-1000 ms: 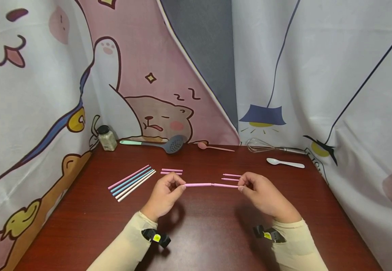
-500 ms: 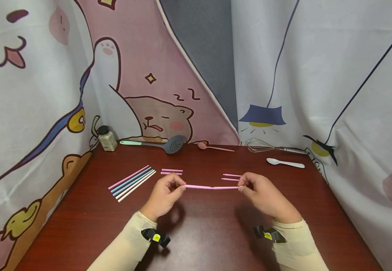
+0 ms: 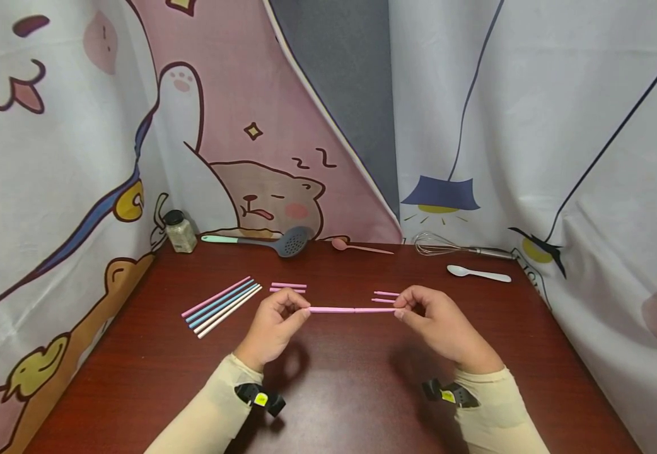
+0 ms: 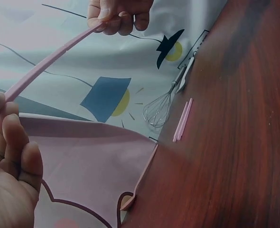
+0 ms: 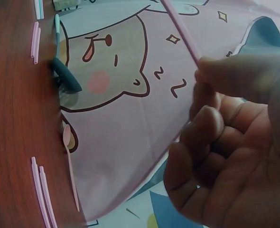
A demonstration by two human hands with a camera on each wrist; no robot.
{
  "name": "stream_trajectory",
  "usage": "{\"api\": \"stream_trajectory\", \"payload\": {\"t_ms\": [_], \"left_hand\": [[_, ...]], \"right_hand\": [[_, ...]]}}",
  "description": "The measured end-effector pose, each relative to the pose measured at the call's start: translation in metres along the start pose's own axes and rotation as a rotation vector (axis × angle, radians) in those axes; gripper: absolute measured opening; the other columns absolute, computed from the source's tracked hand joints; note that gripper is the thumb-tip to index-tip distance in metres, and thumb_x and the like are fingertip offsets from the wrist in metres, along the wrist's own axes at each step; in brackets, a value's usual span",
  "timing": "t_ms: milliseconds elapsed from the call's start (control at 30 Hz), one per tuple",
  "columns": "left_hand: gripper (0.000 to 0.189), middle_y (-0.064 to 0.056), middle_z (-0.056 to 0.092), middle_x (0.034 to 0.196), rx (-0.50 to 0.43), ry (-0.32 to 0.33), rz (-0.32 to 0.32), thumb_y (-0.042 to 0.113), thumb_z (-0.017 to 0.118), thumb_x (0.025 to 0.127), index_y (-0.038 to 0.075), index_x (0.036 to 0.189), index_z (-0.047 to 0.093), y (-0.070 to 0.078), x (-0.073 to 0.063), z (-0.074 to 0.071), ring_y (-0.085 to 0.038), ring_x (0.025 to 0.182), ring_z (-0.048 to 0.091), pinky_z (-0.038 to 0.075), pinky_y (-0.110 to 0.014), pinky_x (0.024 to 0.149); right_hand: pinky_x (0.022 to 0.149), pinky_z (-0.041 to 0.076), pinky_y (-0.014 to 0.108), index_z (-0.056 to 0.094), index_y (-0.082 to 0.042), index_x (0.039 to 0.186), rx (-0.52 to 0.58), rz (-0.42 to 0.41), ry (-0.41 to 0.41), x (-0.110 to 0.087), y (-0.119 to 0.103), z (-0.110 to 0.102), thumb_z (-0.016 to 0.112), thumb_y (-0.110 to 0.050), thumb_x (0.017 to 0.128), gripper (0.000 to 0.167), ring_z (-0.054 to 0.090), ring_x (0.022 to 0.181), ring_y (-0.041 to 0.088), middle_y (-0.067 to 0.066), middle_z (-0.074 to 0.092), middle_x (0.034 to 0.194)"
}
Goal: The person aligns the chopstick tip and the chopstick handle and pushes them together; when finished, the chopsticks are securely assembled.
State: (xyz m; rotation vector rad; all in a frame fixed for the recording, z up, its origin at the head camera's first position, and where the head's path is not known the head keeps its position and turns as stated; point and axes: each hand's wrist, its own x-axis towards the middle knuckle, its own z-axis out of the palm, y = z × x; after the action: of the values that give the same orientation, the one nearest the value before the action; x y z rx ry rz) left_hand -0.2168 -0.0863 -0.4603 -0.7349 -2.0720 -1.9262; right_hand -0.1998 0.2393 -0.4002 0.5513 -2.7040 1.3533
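Observation:
Both hands hold up a pair of slim pink sticks lined up end to end above the table. My left hand (image 3: 272, 325) pinches the outer end of the slightly thicker left stick (image 3: 331, 309) between thumb and fingers. The thinner right stick (image 3: 374, 310) has its outer end pinched by my right hand (image 3: 444, 325). Their inner ends meet midway between the hands, where the left wrist view shows a narrow seam on the pink line (image 4: 45, 62). In the right wrist view, thumb and forefinger grip the pink stick (image 5: 182, 28).
Two short pink sticks (image 3: 289, 285) lie behind my left hand, two thinner pink ones (image 3: 385, 293) behind my right. Longer pink, blue and white sticks (image 3: 223, 306) lie at left. Along the back are a jar (image 3: 180, 233), skimmer (image 3: 291, 242), pink spoon (image 3: 340, 244), whisk (image 3: 436, 244) and white spoon (image 3: 478, 273).
My right hand has shifted slightly left, narrowing the span between the hands. The two sticks, bent a little at the joint before, now lie nearly in one straight line.

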Motion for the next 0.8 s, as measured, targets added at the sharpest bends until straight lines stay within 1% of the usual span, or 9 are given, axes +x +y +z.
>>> {"api": "stream_trajectory", "payload": {"t_ms": [100, 233, 400, 567, 700, 767, 800], "left_hand": [[0.006, 0.002, 0.066, 0.087, -0.030, 0.010, -0.003, -0.010, 0.068, 0.092, -0.007, 0.097, 0.065, 0.003, 0.000, 0.001, -0.005, 0.074, 0.060, 0.051, -0.021, 0.065], [0.006, 0.008, 0.066, 0.087, -0.086, 0.028, -0.005, -0.011, 0.066, 0.093, -0.011, 0.097, 0.063, 0.009, -0.001, 0.003, -0.004, 0.074, 0.061, 0.053, -0.020, 0.067], [0.007, 0.010, 0.066, 0.086, -0.154, 0.059, 0.013, -0.013, 0.067, 0.092, -0.014, 0.096, 0.061, 0.013, -0.002, 0.005, -0.003, 0.075, 0.063, 0.056, -0.020, 0.068], [0.009, 0.009, 0.068, 0.090, -0.223, 0.095, 0.040, -0.016, 0.065, 0.092, -0.018, 0.095, 0.058, 0.014, -0.003, 0.007, -0.004, 0.076, 0.066, 0.058, -0.022, 0.068], [0.010, 0.005, 0.069, 0.092, -0.260, 0.115, 0.051, -0.011, 0.069, 0.094, -0.014, 0.094, 0.060, 0.016, -0.004, 0.008, -0.005, 0.076, 0.067, 0.059, -0.022, 0.069], [0.006, 0.002, 0.070, 0.092, -0.280, 0.119, 0.064, -0.009, 0.069, 0.094, -0.006, 0.093, 0.064, 0.016, -0.004, 0.008, -0.005, 0.076, 0.068, 0.058, -0.022, 0.069], [0.008, 0.002, 0.070, 0.093, -0.287, 0.118, 0.069, -0.009, 0.069, 0.094, -0.002, 0.093, 0.066, 0.016, -0.003, 0.007, -0.005, 0.076, 0.068, 0.058, -0.021, 0.069]], "right_hand": [[0.061, 0.045, 0.025, 0.071, -0.008, 0.096, 0.048, -0.018, 0.010, 0.000, 0.000, 0.000, 0.075, -0.004, 0.095, 0.006, 0.053, 0.072, 0.010, -0.001, 0.058, 0.080], [0.060, 0.045, 0.024, 0.071, -0.007, 0.095, 0.091, -0.053, 0.038, -0.001, -0.002, 0.000, 0.075, -0.002, 0.094, 0.007, 0.053, 0.072, 0.008, -0.001, 0.057, 0.079], [0.064, 0.047, 0.024, 0.069, -0.007, 0.094, 0.111, -0.093, 0.094, -0.002, -0.006, 0.004, 0.073, 0.000, 0.095, 0.008, 0.055, 0.075, 0.008, 0.000, 0.058, 0.080], [0.064, 0.047, 0.023, 0.069, -0.009, 0.093, 0.127, -0.107, 0.147, -0.002, -0.010, 0.010, 0.073, 0.001, 0.096, 0.011, 0.055, 0.074, 0.009, 0.001, 0.059, 0.079], [0.063, 0.047, 0.023, 0.069, -0.008, 0.092, 0.152, -0.115, 0.193, -0.002, -0.013, 0.015, 0.074, 0.001, 0.095, 0.010, 0.055, 0.074, 0.009, 0.000, 0.058, 0.079], [0.062, 0.047, 0.022, 0.069, -0.007, 0.092, 0.167, -0.118, 0.205, -0.001, -0.013, 0.017, 0.074, 0.000, 0.095, 0.009, 0.054, 0.073, 0.009, 0.000, 0.058, 0.079], [0.062, 0.047, 0.022, 0.069, -0.006, 0.092, 0.176, -0.118, 0.209, -0.001, -0.014, 0.018, 0.074, 0.001, 0.095, 0.009, 0.054, 0.072, 0.009, 0.000, 0.058, 0.079]]}}
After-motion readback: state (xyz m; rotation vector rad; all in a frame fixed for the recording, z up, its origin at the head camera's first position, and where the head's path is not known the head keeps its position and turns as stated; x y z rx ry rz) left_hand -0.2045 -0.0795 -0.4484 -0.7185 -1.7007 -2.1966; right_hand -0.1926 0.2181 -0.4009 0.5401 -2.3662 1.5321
